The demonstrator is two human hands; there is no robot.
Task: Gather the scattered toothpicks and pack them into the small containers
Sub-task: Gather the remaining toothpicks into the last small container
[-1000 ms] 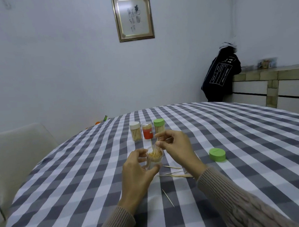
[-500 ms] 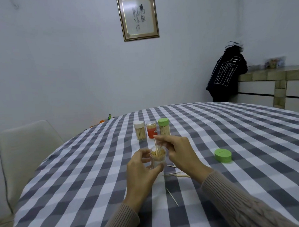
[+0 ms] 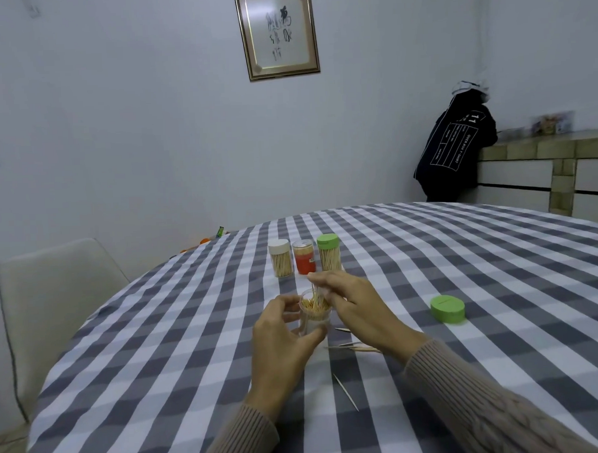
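Toothpicks and where they sit: most stand packed in the open clear container (image 3: 314, 317), tips up, between the two hands; a few loose toothpicks (image 3: 356, 347) lie on the cloth just under the right wrist, and a single toothpick (image 3: 346, 392) lies apart, nearer the person, between the forearms.
Table (image 3: 463, 260): round, under a grey-and-white checked cloth (it fills the lower half of the view).
Chair (image 3: 51, 305): pale, pulled up at the table's left edge.
Dark jacket (image 3: 457, 151): hanging at the far right by a tiled counter.
Framed calligraphy (image 3: 277, 30): on the wall, above the jars.
Left hand (image 3: 282, 343): fingers and thumb curled round the open container, holding it upright just above the cloth.
Right hand (image 3: 356, 309): over the container's right rim, thumb and forefinger pinching a held toothpick (image 3: 313, 290) that stands with its lower end in among the packed ones.
Closed jars: three in a row beyond the hands, close together: white-lidded jar (image 3: 280, 258), orange jar (image 3: 304, 257), green-lidded jar (image 3: 329, 252).
Loose green lid (image 3: 447, 309): flat on the cloth, well to the right of the right hand.
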